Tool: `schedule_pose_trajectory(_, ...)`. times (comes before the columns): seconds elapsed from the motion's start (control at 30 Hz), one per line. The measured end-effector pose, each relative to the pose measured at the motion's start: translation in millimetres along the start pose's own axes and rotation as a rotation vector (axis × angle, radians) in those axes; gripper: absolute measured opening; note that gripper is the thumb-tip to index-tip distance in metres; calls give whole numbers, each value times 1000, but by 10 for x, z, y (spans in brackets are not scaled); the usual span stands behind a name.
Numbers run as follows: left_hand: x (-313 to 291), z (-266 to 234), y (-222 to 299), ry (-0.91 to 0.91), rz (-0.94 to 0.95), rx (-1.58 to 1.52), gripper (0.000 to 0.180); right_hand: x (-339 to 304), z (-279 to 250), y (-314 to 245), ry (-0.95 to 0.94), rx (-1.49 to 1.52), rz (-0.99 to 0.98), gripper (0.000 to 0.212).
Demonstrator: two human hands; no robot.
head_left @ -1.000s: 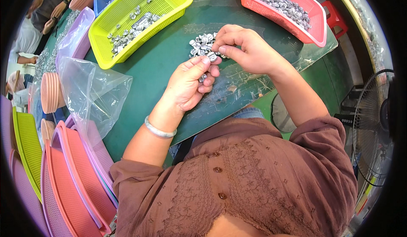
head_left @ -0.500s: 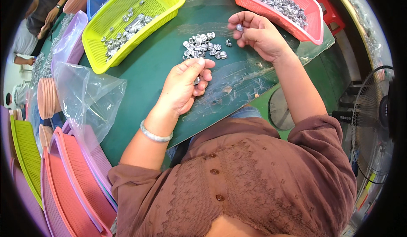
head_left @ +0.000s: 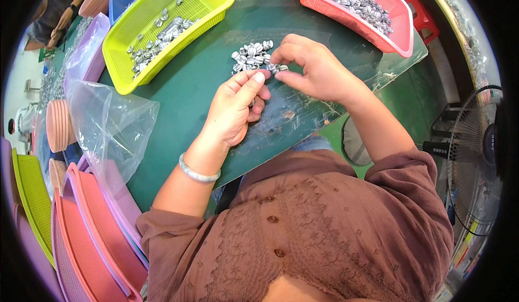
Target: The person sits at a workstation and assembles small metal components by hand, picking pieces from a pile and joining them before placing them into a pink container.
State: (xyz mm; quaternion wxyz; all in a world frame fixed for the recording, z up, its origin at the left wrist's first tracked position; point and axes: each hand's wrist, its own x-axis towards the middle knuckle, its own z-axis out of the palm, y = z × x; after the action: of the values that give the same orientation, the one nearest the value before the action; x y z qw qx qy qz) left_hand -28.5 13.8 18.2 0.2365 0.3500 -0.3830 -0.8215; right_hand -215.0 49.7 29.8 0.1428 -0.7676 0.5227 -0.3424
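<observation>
On the green tabletop (head_left: 178, 123) lies a small pile of grey-and-white striped rounded pieces (head_left: 250, 56). My left hand (head_left: 238, 103) is closed at the pile's near edge, its thumb pressed to the index finger. A sliver of a grey piece shows among its curled fingers; how many it holds is hidden. From the right, my right hand (head_left: 313, 69) meets the left fingertips at the side of the pile. Its thumb and index finger pinch around a small striped piece (head_left: 274, 68), close to other pieces there.
A yellow-green basket (head_left: 116, 59) with scattered striped pieces stands at far left, a pink basket (head_left: 403, 32) full of them at far right. A clear plastic bag (head_left: 116, 123) and stacked baskets (head_left: 102, 210) are at left. A fan (head_left: 476, 145) stands at right; another person's hand (head_left: 57, 34) shows far left.
My right hand has come down and left from near the pink basket to the pile, beside my left fingertips. The left hand has hardly moved.
</observation>
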Motion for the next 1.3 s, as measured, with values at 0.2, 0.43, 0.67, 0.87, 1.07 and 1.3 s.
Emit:
schedule_pose_trajectory(0.2, 15, -104, -2, -70, -66, -87, 19, 44, 90, -174, 22, 158, -78, 21)
schedule_pose_trajectory(0.43, 8, -88, 20, -164, -23, -184, 25, 2, 64, -216, 19, 353, 8, 21)
schedule_pose_trajectory(0.67, 35, -107, -16, -147, -20, -224, 27, -25, 175, -302, 149, 310, 30, 20)
schedule_pose_trajectory(0.87, 30, -119, 6, -171, -65, -238, 30, -36, 186, -326, 153, 340, 95, 19)
schedule_pose_trajectory(1.07, 31, -104, -2, -134, -61, -215, 31, -47, 203, -306, 159, 349, 110, 20)
schedule_pose_trajectory(1.3, 32, -100, -8, -119, -56, -209, 30, -55, 210, -311, 188, 342, 102, 20)
